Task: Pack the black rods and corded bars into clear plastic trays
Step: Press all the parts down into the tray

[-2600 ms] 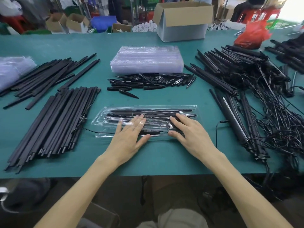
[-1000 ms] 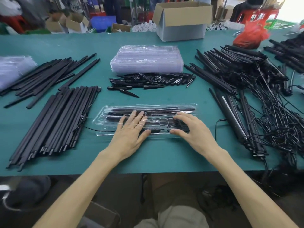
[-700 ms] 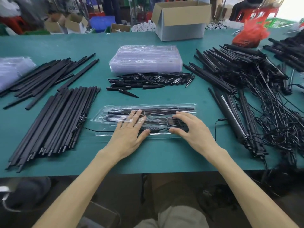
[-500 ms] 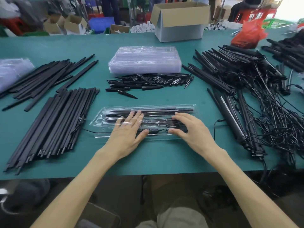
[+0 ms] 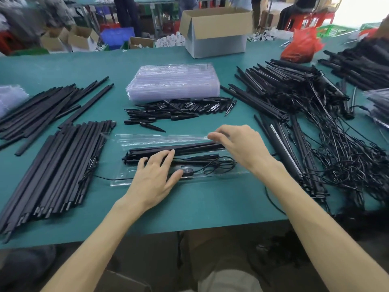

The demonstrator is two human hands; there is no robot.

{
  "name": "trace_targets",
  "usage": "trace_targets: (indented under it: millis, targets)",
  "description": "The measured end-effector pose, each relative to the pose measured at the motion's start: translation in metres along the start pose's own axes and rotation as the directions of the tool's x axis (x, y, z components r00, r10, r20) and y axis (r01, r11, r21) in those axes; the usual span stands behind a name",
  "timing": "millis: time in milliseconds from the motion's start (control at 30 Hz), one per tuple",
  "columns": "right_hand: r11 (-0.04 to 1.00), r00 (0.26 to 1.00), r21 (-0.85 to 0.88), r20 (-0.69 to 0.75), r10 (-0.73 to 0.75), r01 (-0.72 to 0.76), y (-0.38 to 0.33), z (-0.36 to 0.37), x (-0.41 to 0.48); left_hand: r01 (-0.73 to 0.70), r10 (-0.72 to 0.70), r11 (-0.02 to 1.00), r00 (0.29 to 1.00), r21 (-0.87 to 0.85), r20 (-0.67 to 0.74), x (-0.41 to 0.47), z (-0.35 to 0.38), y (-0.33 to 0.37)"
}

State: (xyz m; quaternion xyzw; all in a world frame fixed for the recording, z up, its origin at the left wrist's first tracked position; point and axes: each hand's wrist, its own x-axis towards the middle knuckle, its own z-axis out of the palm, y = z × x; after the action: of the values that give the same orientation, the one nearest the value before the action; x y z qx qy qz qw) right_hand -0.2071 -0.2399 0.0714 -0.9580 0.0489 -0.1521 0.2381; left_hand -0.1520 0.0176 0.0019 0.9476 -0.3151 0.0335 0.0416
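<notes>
Plainly one clear tray (image 5: 117, 182) is filled but unclosed, left hand (image 5: 154, 178) spread flat on its rods (image 5: 195, 146), right hand (image 5: 240, 144) pinching the open lid (image 5: 164, 139), while large piles (image 5: 52, 165) wait unpacked.

Both my forearms reach in over the near edge of the table (image 5: 210, 209). My left grip (image 5: 154, 178) lies palm down, fingers straight and spread. My right grip (image 5: 240, 146) arches higher, fingers curled leftward, tips blurred; I can't tell whether they pinch.

- tray (image 5: 123, 177) at frame centre, rods (image 5: 189, 147) inside
- tray stack (image 5: 174, 83) above it; spikes (image 5: 179, 110) between
- rod bundle (image 5: 52, 165) left; corded bars (image 5: 273, 91) right
- cardboard box (image 5: 216, 34) top centre
</notes>
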Motion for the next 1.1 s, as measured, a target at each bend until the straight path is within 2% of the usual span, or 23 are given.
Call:
trace_targets:
  millis: [233, 533, 767, 1100]
  targets:
    - [0.995, 0.999, -0.099, -0.026, -0.022, 0.019, -0.003, -0.005, 0.016, 0.046, -0.047, 0.998, 0.999, 0.037, 0.022, 0.015, -0.001, 0.012]
    - [0.992, 0.999, -0.117, 0.002, -0.036, 0.036, -0.006, -0.014, 0.025, 0.197, -0.198, 0.977, 0.980, -0.082, -0.007, 0.026, -0.002, 0.028]
    - [0.993, 0.999, -0.113, 0.031, -0.037, 0.040, -0.005, -0.018, 0.030, 0.176, -0.198, 0.973, 0.969, -0.148, -0.149, 0.020, 0.004, 0.029]
    - [0.993, 0.998, -0.106, 0.020, -0.053, 0.055, -0.004, -0.015, 0.027, 0.142, -0.165, 0.969, 0.981, -0.204, -0.102, 0.014, 0.004, 0.026]
